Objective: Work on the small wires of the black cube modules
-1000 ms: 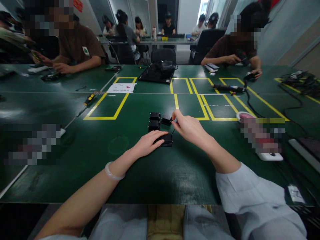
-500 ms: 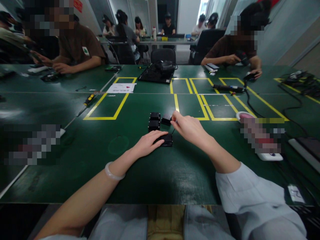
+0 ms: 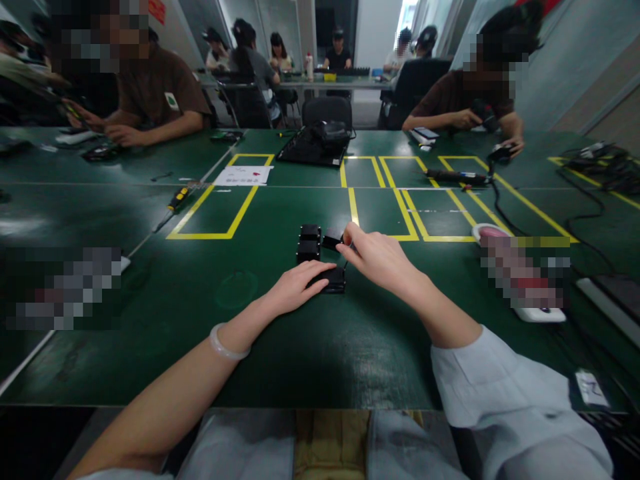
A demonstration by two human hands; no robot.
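My left hand (image 3: 297,285) lies over a flat black box (image 3: 334,280) on the green table (image 3: 280,347), fingers curled on its left end, holding it down. My right hand (image 3: 377,257) hovers just behind it, fingers pinched on a thin dark tool (image 3: 346,261) whose tip points down at the box. Two small black boxes (image 3: 309,243) stand stacked in a row behind, and a third (image 3: 332,239) sits to their right, next to my right fingertips.
Yellow taped rectangles (image 3: 220,213) mark the table. A screwdriver (image 3: 176,199) and a paper (image 3: 243,175) lie at left, a black keyboard tray (image 3: 315,147) behind, cables and a tool (image 3: 457,177) at right. Several other people work at the far side and behind.
My right hand has shifted slightly left and down toward the flat box. My left hand has stayed put.
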